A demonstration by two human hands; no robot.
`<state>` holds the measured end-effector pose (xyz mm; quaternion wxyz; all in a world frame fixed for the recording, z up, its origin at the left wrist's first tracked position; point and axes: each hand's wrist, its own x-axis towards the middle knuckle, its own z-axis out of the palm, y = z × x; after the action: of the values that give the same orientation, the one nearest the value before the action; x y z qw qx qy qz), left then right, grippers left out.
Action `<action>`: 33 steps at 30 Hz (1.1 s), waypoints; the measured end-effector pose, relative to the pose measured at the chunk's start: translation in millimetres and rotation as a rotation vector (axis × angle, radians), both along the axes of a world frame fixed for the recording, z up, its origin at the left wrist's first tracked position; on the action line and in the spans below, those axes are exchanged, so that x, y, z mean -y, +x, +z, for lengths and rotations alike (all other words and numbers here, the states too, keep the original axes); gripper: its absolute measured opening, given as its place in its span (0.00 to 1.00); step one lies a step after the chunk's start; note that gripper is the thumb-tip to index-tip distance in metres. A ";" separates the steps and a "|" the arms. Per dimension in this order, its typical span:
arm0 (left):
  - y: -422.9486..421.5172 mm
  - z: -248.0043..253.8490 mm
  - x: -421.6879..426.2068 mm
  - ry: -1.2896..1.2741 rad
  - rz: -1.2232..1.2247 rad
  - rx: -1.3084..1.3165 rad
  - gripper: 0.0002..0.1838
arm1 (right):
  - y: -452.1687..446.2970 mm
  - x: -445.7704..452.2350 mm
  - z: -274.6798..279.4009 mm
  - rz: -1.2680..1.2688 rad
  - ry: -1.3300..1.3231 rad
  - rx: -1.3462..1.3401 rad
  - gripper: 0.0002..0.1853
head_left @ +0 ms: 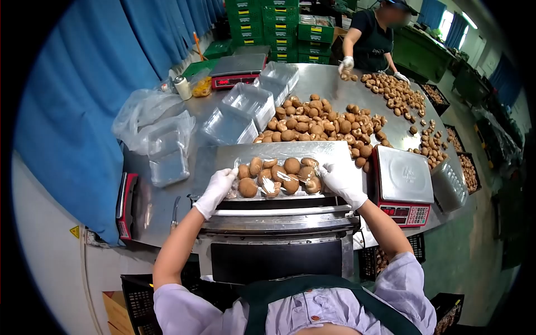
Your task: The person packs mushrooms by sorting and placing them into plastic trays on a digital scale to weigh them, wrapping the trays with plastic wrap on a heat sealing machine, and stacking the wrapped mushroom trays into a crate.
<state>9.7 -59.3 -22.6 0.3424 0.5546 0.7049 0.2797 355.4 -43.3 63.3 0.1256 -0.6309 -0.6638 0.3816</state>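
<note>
A clear plastic tray of brown mushrooms (pixel 291 183), with shiny film over it, lies level on the metal plate of a wrapping machine (pixel 268 153). My left hand (pixel 219 191), in a white glove, grips the tray's left end with closed fingers. At the opposite end my right hand (pixel 343 183), gloved too, holds the tray's right edge and film; some of its fingertips are hidden. Just in front of the tray run the machine's metal roller (pixel 279 211) and a dark panel (pixel 277 261).
Loose mushrooms (pixel 315 120) are heaped behind the machine. A red scale (pixel 403 178) stands to the right, stacked clear trays (pixel 245 109) behind left, a plastic bag (pixel 139 120) at left. A co-worker (pixel 373 39) handles mushrooms across the table. Green crates (pixel 279 28) rise at the back.
</note>
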 end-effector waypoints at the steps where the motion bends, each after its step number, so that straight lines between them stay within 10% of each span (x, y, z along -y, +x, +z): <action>1: 11.3 11.6 4.7 0.074 0.014 -0.104 0.21 | -1.5 -0.2 -11.7 -0.032 0.065 -0.024 0.20; 3: 25.1 42.9 15.8 -0.203 0.173 0.223 0.19 | 3.4 6.0 -26.1 -0.042 0.248 -0.054 0.19; 9: 54.8 58.2 148.5 0.468 0.082 0.165 0.09 | 40.4 129.5 -21.2 -0.002 0.290 -0.220 0.11; 15: 62.6 -2.4 257.6 -0.225 0.178 0.197 0.11 | 45.8 220.8 -90.4 0.088 0.021 0.123 0.10; 17: 61.3 -15.9 249.3 -0.151 0.087 -0.084 0.14 | 42.0 210.1 -85.1 0.121 0.027 0.127 0.11; 25: 54.3 36.0 255.6 -0.251 0.322 0.121 0.14 | 73.7 188.6 -18.3 -0.089 0.161 -0.109 0.14; 29: 49.7 -10.9 319.1 -0.172 -0.253 -0.286 0.13 | 101.4 235.6 -68.7 0.092 -0.371 0.174 0.17; 31: 58.5 -82.7 332.9 -0.280 -0.069 0.406 0.12 | 97.8 252.7 -103.8 0.385 -0.032 -0.057 0.14; 32: 97.8 15.4 298.8 -0.145 0.026 0.792 0.12 | 93.0 252.3 -123.6 0.197 -0.112 -0.279 0.15; 33: 81.5 -65.6 302.1 -0.411 0.255 1.428 0.11 | 87.8 249.9 -135.2 0.002 -0.189 -0.494 0.15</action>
<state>91.2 -361.4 -88.2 0.7778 0.0775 0.4085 0.4714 443.2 -293.2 -71.8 0.2240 -0.5270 -0.5748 0.5845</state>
